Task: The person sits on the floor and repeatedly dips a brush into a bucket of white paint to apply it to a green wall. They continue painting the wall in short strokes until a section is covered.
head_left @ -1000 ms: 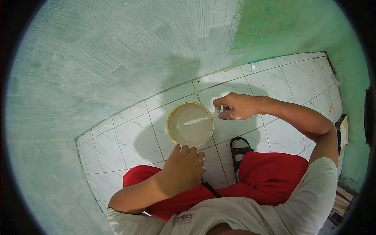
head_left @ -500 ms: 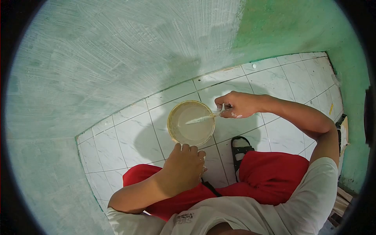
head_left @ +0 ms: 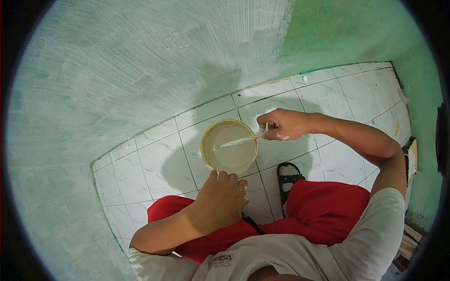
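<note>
A round bucket [head_left: 203,152] of whitish paint, with a yellowish rim, stands on the floor. My left hand [head_left: 220,199] is closed at its near edge, fingertips curled over the rim and thumb hidden below. In my right hand [head_left: 288,125], beyond the bucket's right side, a paintbrush [head_left: 240,141] is pinched by the handle. Its paint-coated bristles reach in over the paint, pointing left, and the handle end near the bristles crosses the right rim. White paint smears show on my right fingers.
Ahead rises a wall [head_left: 154,70] brushed with streaky white, its right part still green [head_left: 337,33]. White floor tiles [head_left: 154,173] surround the bucket. A small white round object [head_left: 304,78] lies by the wall. My sandalled foot [head_left: 288,175] is right of the bucket.
The brush's bristle tip has shifted very slightly left over the paint. Both hands and the bucket stay nearly where they were.
</note>
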`<state>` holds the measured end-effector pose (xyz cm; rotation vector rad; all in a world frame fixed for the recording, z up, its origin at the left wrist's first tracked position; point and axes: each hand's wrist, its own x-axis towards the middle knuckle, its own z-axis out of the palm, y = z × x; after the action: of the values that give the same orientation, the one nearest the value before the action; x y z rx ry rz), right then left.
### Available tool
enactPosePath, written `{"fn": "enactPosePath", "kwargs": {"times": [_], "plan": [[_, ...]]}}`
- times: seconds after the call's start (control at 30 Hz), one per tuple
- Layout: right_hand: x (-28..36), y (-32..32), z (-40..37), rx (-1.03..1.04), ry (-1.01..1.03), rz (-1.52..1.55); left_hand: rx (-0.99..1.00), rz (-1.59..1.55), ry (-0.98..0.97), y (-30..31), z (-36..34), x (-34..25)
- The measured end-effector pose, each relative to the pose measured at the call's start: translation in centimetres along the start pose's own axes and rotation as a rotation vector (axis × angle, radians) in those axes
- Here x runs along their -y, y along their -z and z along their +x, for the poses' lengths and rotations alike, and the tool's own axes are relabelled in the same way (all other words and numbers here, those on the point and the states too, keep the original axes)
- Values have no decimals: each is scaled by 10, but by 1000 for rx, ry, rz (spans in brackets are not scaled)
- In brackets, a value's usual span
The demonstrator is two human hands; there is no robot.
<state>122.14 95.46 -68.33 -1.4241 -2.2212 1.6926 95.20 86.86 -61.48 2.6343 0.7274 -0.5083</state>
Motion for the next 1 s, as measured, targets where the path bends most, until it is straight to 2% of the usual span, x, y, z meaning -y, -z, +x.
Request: {"fn": "enactPosePath", "kwargs": {"times": [0.1,0.23,0.43,0.5,0.53,0.7,0.8,0.83,0.87,0.93,1.0], "plan": [[7,2,-4,23,-24,68,-11,6,-2,-2,0,1],[-6,-3,-1,-31,27,1,-2,1,1,2,0,0],[0,2,-4,52,-37,-6,15,10,8,2,-2,0],[-4,0,-5,93,-111,193,26,18,11,3,-3,-1],[-9,-2,-4,94,-109,191,20,18,6,3,-4,-1],[-14,-11,-7,60,19,26,-8,4,5,0,-6,-1],[-23,-23,-8,5,112,-52,24,-10,-19,0,-6,-4],[-22,-25,-9,6,112,-55,90,-14,-25,1,-5,-7],[-21,-27,-12,-40,140,-92,156,-19,-31,2,-5,-8],[-20,-31,-15,-87,167,-132,159,-27,-34,1,-6,-9],[-27,-35,-14,-247,358,-344,163,-35,-36,1,-6,-9]]}}
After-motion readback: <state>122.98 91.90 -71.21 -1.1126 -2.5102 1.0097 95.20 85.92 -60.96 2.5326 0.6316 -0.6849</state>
